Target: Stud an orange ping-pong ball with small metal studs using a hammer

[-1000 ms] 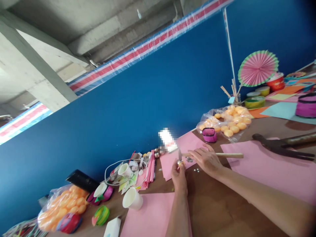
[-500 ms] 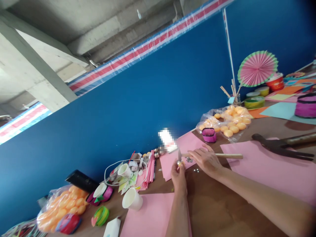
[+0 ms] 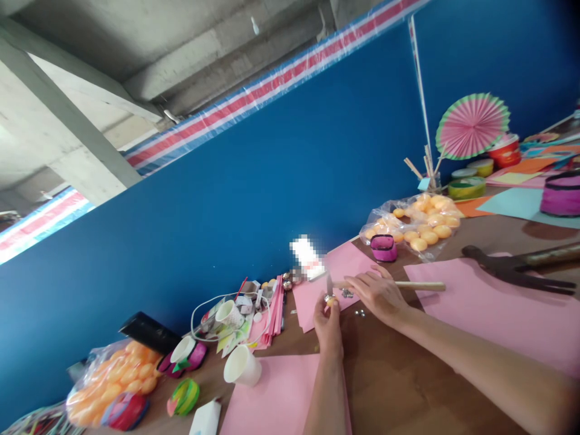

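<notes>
My right hand [image 3: 377, 293] is closed round the wooden handle of a small hammer [image 3: 422, 286], the handle's end sticking out to the right. Its dark narrow head points down at what my left hand pinches. In the fingertips of my left hand [image 3: 328, 329] is a small yellow-orange ball [image 3: 333, 301] with shiny metal bits on top; these are too small to name. The hammer head seems to meet them, but contact is hard to tell. Several small silver pieces [image 3: 347, 293] lie on pink paper [image 3: 351, 260] beyond, and a few more [image 3: 360, 313] on the brown table [image 3: 385, 374].
A claw hammer [image 3: 502, 269] lies at right on pink paper. Bags of orange balls [image 3: 428, 226] sit at the back and at left [image 3: 113, 386]. A white paper cup [image 3: 243, 366] stands left of my forearm. A blue partition [image 3: 226, 211] borders the table.
</notes>
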A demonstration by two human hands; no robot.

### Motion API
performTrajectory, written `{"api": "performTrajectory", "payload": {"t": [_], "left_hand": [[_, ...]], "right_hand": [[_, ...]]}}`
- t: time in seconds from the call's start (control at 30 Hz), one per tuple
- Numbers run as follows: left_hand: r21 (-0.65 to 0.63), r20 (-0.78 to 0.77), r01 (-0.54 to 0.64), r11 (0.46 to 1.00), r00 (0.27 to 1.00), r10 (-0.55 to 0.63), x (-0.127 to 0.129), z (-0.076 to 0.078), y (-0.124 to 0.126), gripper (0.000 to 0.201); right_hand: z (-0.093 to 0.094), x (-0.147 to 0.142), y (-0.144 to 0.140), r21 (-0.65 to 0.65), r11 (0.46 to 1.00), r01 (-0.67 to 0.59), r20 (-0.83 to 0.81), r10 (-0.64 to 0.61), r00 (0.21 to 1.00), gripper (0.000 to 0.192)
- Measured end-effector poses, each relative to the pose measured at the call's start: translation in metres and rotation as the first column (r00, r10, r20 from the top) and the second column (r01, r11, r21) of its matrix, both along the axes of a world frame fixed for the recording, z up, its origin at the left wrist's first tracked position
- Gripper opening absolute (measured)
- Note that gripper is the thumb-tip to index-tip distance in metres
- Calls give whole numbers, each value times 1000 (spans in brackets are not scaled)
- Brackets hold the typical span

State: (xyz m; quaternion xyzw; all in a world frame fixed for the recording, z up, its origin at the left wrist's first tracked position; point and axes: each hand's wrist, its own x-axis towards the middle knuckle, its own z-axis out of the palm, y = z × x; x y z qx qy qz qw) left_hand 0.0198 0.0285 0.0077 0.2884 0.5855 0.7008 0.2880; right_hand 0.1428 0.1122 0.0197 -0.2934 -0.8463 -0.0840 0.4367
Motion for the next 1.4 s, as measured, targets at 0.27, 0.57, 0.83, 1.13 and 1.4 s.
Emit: {"api": "performTrajectory", "payload": {"t": [0.27,0.57,0.83,1.13,1.4], "left_hand": [[-19,-63,55,998,996,-56,-9,-10,3,57],[-26,-63,71,997,995,-73,-6,-7,2,57],[-30,-53,27,999,998,-29,-8,-9,3,62],[-70,-45,15,997,999,-18,-5,-3,2,51],[-60,-3,-28,998,1000,28,-2,1,1,53]], "right_hand": [[4,1,-2,15,1000,-16,-37,17,999,21],[-2,-2,-2,37,999,-10,-15,10,1000,20],[0,-1,-3,42,999,-11,-34,12,999,20],[2,0,-3,68,997,-45,-36,48,998,22],[2,-1,-4,54,997,-46,-26,48,999,21]]}}
